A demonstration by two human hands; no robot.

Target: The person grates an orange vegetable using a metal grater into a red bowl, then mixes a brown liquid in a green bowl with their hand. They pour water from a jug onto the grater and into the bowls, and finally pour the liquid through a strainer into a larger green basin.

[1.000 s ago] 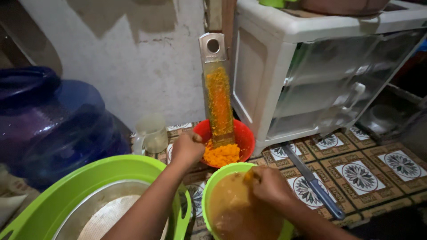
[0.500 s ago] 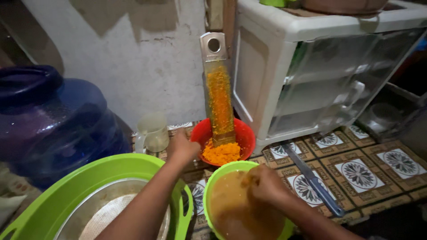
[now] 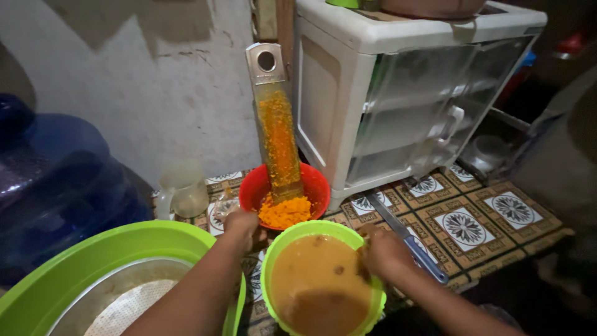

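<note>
Presently, the head view looks down on a patterned floor mat (image 3: 497, 218) crowded with kitchen vessels. The left hand (image 3: 241, 223) sits at the near rim of the red bowl (image 3: 317, 186), fingers curled down and touching that rim; whether they pinch the rim or merely press on it cannot be told, since the fingertips are hidden. The right hand (image 3: 382, 252) rests at the right rim of the small green bowl (image 3: 373, 298), fingers bent inward over the edge and dipping toward the brown liquid (image 3: 317, 280) inside. It appears closed around something small, but the object is too dark and blurred to identify, so the grip cannot be confirmed.

The red bowl holds a heap of grated orange pulp (image 3: 285, 211). A metal grater (image 3: 277, 124) stands in it, tilted back toward the wall, its face coated in the same orange pulp. The small green bowl lies just in front of the red bowl, the two rims touching or nearly so.

A knife with a blue handle (image 3: 407, 239) lies on the mat just right of the right hand. A large green basin (image 3: 93, 249) sits to the left under the left forearm, a clear plastic jug (image 3: 183, 190) behind it, a blue water bottle (image 3: 56, 180) at far left, and a white drawer unit (image 3: 404, 93) at the rear right.
</note>
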